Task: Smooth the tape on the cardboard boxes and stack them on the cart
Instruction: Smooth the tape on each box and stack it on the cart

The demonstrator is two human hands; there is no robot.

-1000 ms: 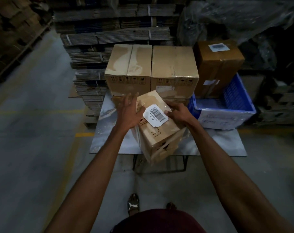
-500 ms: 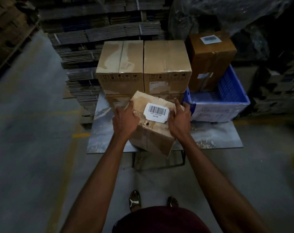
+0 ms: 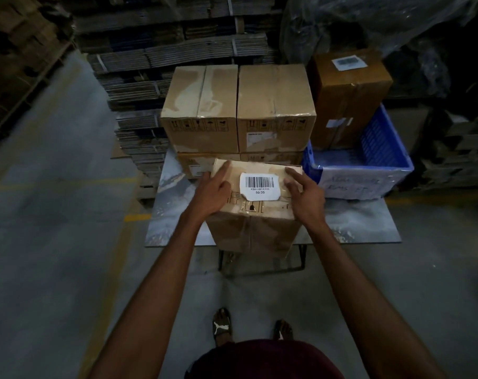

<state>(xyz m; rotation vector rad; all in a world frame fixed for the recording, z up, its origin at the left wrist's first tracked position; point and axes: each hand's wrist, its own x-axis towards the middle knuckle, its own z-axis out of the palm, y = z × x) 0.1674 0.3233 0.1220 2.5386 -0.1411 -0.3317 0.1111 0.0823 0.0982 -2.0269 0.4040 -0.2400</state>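
Note:
A taped cardboard box (image 3: 253,232) with a white barcode label (image 3: 259,185) stands square on the front of the cart's flat platform (image 3: 169,217). My left hand (image 3: 213,192) rests flat on the box's top left, fingers stretched forward. My right hand (image 3: 305,196) touches the top right edge with slightly bent fingers. Behind it, two larger taped boxes (image 3: 202,105) (image 3: 274,105) sit side by side on a lower layer of boxes (image 3: 205,162).
A blue plastic crate (image 3: 369,177) sits on the cart's right side, with a darker brown box (image 3: 350,99) standing in it. Bundles of flattened cardboard (image 3: 139,86) are stacked behind and left of the cart. Concrete floor with yellow lines lies to the left.
The labelled box was tilted and skewed in both hands; it has turned square and come down upright on the cart. My hands have shifted from its sides to its top.

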